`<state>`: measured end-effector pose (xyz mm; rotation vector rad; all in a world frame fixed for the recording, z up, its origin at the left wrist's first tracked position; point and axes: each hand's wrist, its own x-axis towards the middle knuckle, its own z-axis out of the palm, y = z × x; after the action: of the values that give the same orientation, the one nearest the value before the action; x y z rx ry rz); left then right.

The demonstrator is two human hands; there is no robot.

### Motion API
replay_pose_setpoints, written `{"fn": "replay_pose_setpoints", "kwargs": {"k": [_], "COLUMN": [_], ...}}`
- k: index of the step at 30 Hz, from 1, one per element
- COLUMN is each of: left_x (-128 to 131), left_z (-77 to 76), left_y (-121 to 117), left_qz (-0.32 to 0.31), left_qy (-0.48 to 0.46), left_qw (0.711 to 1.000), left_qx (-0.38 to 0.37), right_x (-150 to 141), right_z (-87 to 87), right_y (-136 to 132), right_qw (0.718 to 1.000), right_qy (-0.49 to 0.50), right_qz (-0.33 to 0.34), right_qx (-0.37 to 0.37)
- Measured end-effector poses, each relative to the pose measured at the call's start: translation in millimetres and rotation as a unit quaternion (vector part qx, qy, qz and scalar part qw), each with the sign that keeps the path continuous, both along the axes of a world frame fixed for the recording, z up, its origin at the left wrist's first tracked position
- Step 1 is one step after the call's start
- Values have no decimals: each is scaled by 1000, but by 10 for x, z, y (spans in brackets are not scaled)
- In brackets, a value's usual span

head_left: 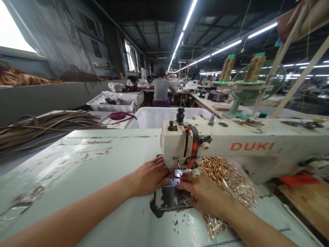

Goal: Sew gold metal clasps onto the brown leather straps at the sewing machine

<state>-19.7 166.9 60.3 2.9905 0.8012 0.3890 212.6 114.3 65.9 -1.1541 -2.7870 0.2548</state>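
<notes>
A cream sewing machine (231,145) marked DUKI stands on the pale green table (89,164). My left hand (149,176) reaches in from the left and rests at the machine's needle area, fingers curled toward the metal plate (168,197). My right hand (203,192) comes from the right, fingers pressed down at the plate beneath the machine head. What lies under the fingers is hidden by the head and the hands. A clear bag of small gold metal fittings (228,180) lies under the machine arm, just behind my right hand.
A pile of brown straps (43,127) lies at the table's left. White bins (154,116) stand behind the machine. Two thread cones (254,67) and a green fan (246,92) sit at the right. A person (161,91) sits far back, facing away. A wooden board (308,202) lies far right.
</notes>
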Motion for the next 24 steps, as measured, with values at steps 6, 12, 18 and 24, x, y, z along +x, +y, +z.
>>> {"fn": "replay_pose_setpoints", "kwargs": {"k": [6,12,18,24], "left_x": [-2,16,53,42], "left_z": [45,58,-70,8], "left_y": [-105,-327,-461,-374], "left_qz": [9,75,94,88], "left_qy": [14,30,145,191], "left_qw": [1000,996,978,971], "left_qx": [4,36,120,117], "right_x": [5,-15,-27,-25], "right_z": [-11,-10,1,-38], "right_y": [-2,-7,-14,-3], "right_qw": [1000,1000,1000,1000], "right_qy": [11,8,5,26], "right_qz": [10,12,10,8], "right_qx": [5,1,12,14]}}
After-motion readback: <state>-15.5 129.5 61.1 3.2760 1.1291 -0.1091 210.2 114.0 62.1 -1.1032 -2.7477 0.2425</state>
